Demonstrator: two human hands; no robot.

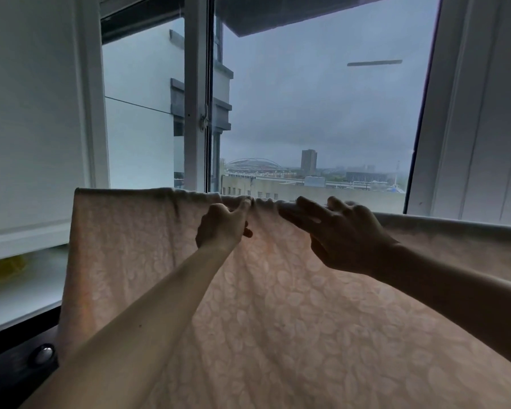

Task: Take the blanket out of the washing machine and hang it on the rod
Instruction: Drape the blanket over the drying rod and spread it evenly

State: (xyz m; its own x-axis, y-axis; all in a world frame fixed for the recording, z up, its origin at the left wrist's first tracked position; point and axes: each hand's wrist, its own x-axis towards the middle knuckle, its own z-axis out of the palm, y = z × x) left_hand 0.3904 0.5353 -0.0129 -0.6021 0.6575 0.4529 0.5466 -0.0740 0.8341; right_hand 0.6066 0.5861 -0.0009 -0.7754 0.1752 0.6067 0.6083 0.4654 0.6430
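Note:
A pale pink blanket [278, 305] with a leaf pattern hangs draped over a horizontal rod in front of the window. The rod itself is hidden under the blanket's top fold. My left hand [222, 227] pinches the bunched top edge near the middle. My right hand [341, 234] rests just to its right, fingers spread flat against the fabric at the fold. The blanket's left edge falls straight down; its right part stretches beyond the frame.
A white-framed window [198, 98] stands behind the blanket, with a city skyline and grey sky outside. A white wall panel [33, 113] is at the left and a dark sill [18, 358] with a metal knob at lower left.

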